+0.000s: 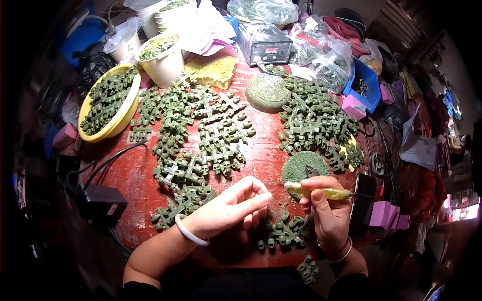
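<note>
In the right hand [331, 215], pinched between thumb and fingertips: slim, mottled yellow-green, rod-shaped tool [336, 193]. Runs crosswise through the grip, long axis nearly left to right. Projects on both sides of the fingers: pale end to the left, rounded end to the right, toward the flat black slab [361, 200].

Just beside the pale end, but apart from it: left hand [232, 206], nearer to that end than to the other. Fingers curled, thumb drawn close to them; cannot tell whether pinching anything. On its wrist, smooth white bangle [191, 232].

Behind the pale end, partly overlapped in view: round, flat, rough-surfaced green pad [296, 163]. Cannot tell whether touching. At the fingertips, over the pad: small, dark, pointed item [312, 171], kind unclear.

Between the wrists, nearer the table edge: small cluster of dark-green, knobbed, branching pieces [283, 235]. Farther off on the worn red tabletop [261, 145]: larger left heap of like pieces [221, 145], right heap [311, 115], and thick, drab-green disc [268, 93].
</note>
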The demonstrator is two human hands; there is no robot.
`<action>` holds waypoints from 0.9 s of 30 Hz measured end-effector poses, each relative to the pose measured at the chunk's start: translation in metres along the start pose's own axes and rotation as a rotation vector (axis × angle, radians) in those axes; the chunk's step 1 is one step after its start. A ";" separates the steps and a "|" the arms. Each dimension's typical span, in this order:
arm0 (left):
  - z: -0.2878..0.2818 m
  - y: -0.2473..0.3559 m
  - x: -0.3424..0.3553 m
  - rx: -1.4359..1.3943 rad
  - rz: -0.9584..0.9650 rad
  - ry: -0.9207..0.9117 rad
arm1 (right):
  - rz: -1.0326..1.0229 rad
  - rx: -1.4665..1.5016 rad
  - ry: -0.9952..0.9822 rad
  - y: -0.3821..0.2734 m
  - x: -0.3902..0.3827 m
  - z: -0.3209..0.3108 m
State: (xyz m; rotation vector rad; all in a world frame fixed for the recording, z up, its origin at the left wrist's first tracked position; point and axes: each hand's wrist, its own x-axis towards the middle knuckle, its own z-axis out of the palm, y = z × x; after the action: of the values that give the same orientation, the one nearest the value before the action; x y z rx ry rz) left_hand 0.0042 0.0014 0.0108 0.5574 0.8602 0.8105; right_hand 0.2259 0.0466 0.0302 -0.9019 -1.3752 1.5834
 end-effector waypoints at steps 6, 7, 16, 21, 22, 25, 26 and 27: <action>0.001 -0.009 0.003 0.270 0.105 -0.083 | -0.199 -0.104 0.164 0.009 -0.003 0.000; 0.001 -0.010 0.003 0.284 0.105 -0.081 | -0.220 -0.122 0.166 0.010 -0.003 -0.001; 0.000 -0.004 -0.002 0.275 0.565 0.447 | -0.324 -0.196 0.212 0.013 0.003 -0.008; -0.018 0.011 0.006 1.315 0.961 0.901 | -0.236 -0.111 0.160 0.007 0.000 -0.012; -0.020 0.011 0.005 1.506 0.864 0.912 | -0.241 -0.146 0.138 0.006 0.000 -0.011; -0.024 0.005 0.003 1.627 0.715 0.898 | -0.149 -0.197 0.100 0.004 -0.001 -0.006; -0.023 0.008 0.002 1.634 0.793 0.863 | -0.152 -0.194 0.097 0.005 -0.002 -0.006; -0.022 0.008 0.001 1.544 0.826 0.839 | -0.132 -0.201 0.080 0.005 -0.002 -0.005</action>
State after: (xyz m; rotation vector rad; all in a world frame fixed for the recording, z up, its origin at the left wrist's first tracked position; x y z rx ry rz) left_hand -0.0164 0.0097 0.0042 2.1116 2.0861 1.0081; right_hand 0.2304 0.0463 0.0244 -0.9616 -1.5239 1.3134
